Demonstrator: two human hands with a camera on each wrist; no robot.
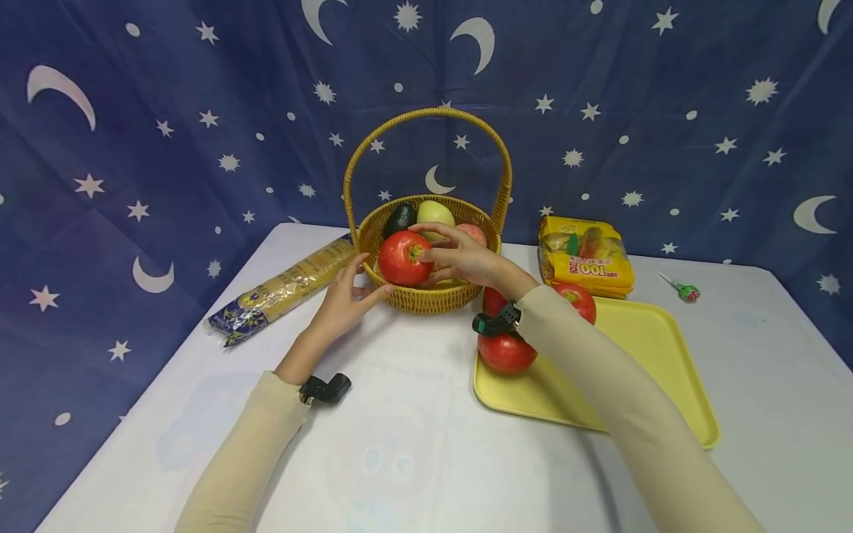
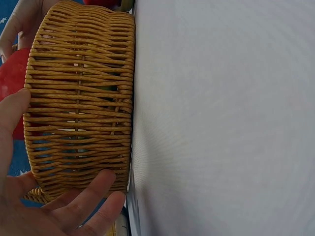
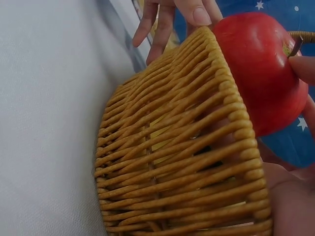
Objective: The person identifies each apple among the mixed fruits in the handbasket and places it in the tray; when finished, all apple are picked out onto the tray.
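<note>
A red apple [image 1: 400, 259] is in my right hand [image 1: 469, 259], tilted at the front rim of the wicker basket [image 1: 433, 300]. The thumb presses near its stem, and the other fingers lie around its far side and underneath. My left hand [image 1: 340, 302] is at the basket's left front. Its thumb touches the rim, and its fingers lie spread and fairly straight along the woven side [image 2: 78, 113]. Inside the basket are a dark avocado [image 1: 400, 220], a pale yellow-green fruit [image 1: 436, 213] and a pinkish fruit [image 1: 473, 234], partly hidden by my right hand.
A yellow tray [image 1: 640, 348] at the right holds several red apples [image 1: 508, 353], partly behind my right forearm. Beyond it lies a yellow package [image 1: 586, 255], with a lollipop [image 1: 686, 291] to its right. A long bag of pasta [image 1: 286, 289] lies left of the basket, whose tall handle [image 1: 426, 112] arches above.
</note>
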